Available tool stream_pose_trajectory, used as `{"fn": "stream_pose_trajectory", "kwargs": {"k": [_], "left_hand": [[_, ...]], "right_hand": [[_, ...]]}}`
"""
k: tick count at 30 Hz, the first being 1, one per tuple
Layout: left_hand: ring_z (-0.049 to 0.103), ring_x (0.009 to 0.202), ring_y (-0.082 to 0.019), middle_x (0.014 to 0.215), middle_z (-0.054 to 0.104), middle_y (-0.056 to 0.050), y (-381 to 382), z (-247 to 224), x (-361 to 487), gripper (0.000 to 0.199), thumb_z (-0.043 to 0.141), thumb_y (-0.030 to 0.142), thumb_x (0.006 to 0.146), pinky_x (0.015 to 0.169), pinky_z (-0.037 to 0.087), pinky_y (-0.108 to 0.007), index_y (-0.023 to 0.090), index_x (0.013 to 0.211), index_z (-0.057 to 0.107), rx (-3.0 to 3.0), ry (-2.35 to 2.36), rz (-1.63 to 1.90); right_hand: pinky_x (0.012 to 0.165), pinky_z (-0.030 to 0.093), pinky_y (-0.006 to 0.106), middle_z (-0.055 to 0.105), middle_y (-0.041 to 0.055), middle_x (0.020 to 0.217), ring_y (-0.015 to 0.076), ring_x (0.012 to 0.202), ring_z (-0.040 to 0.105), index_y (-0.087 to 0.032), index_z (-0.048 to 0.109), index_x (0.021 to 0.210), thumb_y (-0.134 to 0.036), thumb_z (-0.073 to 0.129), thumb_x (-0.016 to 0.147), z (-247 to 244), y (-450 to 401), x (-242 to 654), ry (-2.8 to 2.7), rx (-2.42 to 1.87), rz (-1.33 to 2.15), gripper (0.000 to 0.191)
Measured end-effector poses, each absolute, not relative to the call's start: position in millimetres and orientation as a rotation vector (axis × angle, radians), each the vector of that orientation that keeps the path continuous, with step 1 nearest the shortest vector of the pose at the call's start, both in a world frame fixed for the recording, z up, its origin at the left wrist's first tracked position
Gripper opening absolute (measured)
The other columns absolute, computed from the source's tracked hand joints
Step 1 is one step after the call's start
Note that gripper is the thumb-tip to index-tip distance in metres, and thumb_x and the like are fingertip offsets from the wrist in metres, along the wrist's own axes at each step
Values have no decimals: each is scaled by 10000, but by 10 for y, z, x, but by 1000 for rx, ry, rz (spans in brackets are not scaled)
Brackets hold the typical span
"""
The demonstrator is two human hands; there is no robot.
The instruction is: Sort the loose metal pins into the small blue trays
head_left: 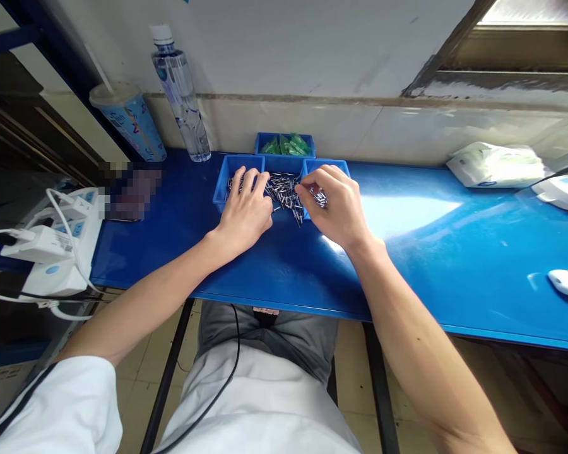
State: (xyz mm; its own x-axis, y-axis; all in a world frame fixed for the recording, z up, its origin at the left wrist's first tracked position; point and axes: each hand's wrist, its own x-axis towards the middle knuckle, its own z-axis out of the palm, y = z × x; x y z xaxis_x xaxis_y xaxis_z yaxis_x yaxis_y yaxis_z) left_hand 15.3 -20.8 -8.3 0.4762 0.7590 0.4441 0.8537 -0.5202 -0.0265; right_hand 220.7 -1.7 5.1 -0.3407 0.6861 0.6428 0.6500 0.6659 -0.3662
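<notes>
Small metal pins that look like blind rivets (284, 188) lie in a loose pile in the middle, between two blue bins. My left hand (246, 208) is over the left blue bin (221, 189), palm down with its fingers apart; no held thing shows in it. More pins show in that bin beneath the fingers. At the right blue bin (337, 166), my right hand (336, 205) has thumb and forefinger pinched together beside the pile. Whatever is between those fingertips is too small to make out. Shiny pins (319, 197) show in the right bin, partly hidden by this hand.
Behind the pile stands a blue bin (260, 140) with green plastic pieces (288, 145). A water bottle (182, 94) and a cup with a straw (130, 120) are at the back left. Left lies a power strip (61, 246); right, a white soft packet (497, 165) on the blue table (430, 265).
</notes>
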Motion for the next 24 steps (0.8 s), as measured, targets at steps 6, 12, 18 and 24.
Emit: {"fn": "stream_pose_trajectory", "kwargs": {"k": [6, 12, 18, 24], "left_hand": [[435, 1468, -435, 1530, 568, -119, -243, -22, 157, 162, 688, 154, 896, 1314, 214, -702, 183, 996, 811, -2555, -1382, -653], [466, 1453, -410, 1532, 571, -110, -217, -48, 178, 171, 655, 138, 930, 1322, 232, -685, 182, 978, 813, -2575, -1372, -600], [491, 1434, -402, 1451, 627, -133, -210, -117, 217, 270, 602, 76, 911, 1316, 260, -703, 185, 1030, 819, -2547, -1329, -557], [502, 1429, -387, 1402, 634, -167, -195, -73, 217, 301, 550, 109, 944, 1326, 239, -688, 153, 1135, 779, -2563, -1345, -630]], "right_hand": [[858, 484, 469, 700, 81, 935, 280, 911, 588, -262, 707, 931, -273, 554, 1009, 0, -23, 2182, -2196, -1030, -16, 172], [989, 460, 600, 711, 116, 1183, 387, 1188, 563, -245, 788, 933, -220, 615, 964, -19, -45, 2205, -2345, -992, -120, 177], [1077, 452, 661, 681, 132, 1279, 419, 1297, 508, -251, 836, 1012, -204, 657, 945, -47, -70, 2171, -2449, -949, -200, 196], [1063, 463, 620, 719, 135, 1262, 386, 1238, 529, -254, 830, 1041, -169, 578, 985, -87, -47, 2141, -2461, -940, -213, 272]]}}
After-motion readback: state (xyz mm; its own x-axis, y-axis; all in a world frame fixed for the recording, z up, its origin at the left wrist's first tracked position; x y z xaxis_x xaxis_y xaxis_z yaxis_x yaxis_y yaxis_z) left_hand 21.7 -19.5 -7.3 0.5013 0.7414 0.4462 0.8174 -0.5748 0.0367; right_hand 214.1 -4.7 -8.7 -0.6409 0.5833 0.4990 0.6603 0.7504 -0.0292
